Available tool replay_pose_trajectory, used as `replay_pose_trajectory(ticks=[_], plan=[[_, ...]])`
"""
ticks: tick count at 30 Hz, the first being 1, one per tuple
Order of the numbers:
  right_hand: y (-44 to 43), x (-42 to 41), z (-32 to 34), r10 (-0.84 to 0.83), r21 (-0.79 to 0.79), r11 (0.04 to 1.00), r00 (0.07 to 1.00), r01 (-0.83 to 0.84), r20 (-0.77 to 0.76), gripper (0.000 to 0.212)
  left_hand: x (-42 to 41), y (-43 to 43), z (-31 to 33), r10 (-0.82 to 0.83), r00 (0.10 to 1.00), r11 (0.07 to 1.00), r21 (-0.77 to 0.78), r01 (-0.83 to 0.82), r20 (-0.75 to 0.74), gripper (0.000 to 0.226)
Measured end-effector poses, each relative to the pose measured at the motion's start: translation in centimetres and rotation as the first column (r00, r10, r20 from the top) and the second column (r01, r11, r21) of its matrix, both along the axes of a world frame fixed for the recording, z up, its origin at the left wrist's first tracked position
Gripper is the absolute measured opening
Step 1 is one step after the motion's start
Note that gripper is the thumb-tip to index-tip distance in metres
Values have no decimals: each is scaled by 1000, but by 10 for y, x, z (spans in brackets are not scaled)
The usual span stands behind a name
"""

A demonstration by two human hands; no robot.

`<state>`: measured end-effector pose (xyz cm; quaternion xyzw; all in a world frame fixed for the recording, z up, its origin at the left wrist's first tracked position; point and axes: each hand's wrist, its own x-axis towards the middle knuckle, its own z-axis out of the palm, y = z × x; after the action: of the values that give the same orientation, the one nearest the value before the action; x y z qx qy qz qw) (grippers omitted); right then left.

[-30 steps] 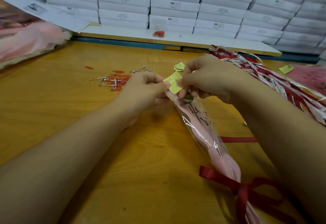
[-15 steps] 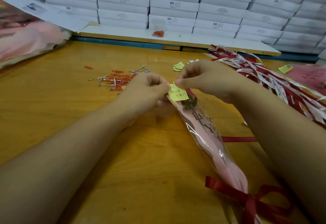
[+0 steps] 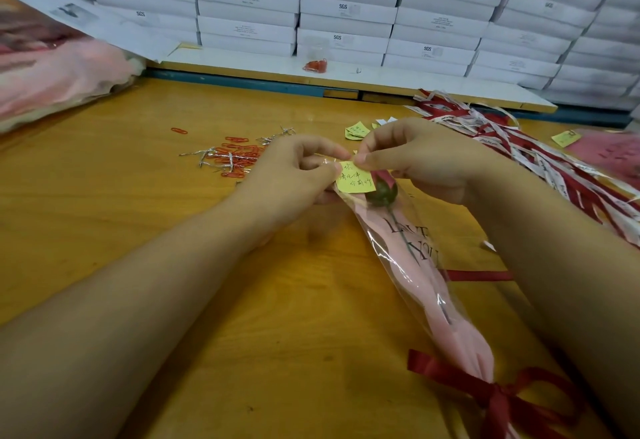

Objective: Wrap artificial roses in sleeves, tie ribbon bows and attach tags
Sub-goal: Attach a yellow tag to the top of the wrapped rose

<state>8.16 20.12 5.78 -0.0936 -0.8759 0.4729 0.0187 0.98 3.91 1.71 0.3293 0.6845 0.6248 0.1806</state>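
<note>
On my feed the tabletop (image 3: 138, 196) reads as varnished wood, smooth with a soft sheen. The sleeve (image 3: 398, 258) is clear glossy plastic over matt pink paper, the yellow tag (image 3: 355, 180) matt paper, and the red bow (image 3: 495, 393) satiny ribbon. At 10 o'clock the twist ties (image 3: 204, 154) glint metallic. At 12 o'clock the boxes (image 3: 346, 9) look like matt white card.

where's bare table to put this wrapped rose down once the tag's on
Widest bare wood: the table left of the left hand, bordered by paper clips and the pink sleeve stack. A smaller patch lies between the forearms, left of the wrapped rose. Right side is crowded: ribbon pile, loose tags. The right hand pinches the yellow tag.
</note>
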Motion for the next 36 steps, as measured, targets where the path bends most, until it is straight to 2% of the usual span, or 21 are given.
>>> replay_pose_trajectory(ticks=[4,7,14,21,26,32,36], plan=[[-1,-2,0,-8,39,999,999,10,-50,3,-1,0,1,1,1000,1000,-21,0,11,19],[-3,-4,-2,-44,86,995,997,49,-65,4,-1,-1,0,-4,999,1000,-21,5,45,8],[-8,-6,-3,-77,176,980,994,89,-73,23,1,-3,0,-27,994,1000,-12,29,109,12],[-9,-3,-3,-26,117,993,999,31,-48,22,1,-1,0,-2,996,999,-50,7,95,7],[-8,-3,-3,-43,138,989,996,52,-72,24,1,0,1,9,989,999,-43,-3,145,19],[-9,-5,-6,-58,182,981,995,72,-81,23,-2,-1,1,-2,990,994,-106,17,141,10],[-12,-7,-12,-61,228,971,998,64,-23,24,-4,0,-2,22,985,984,-179,9,171,9]])
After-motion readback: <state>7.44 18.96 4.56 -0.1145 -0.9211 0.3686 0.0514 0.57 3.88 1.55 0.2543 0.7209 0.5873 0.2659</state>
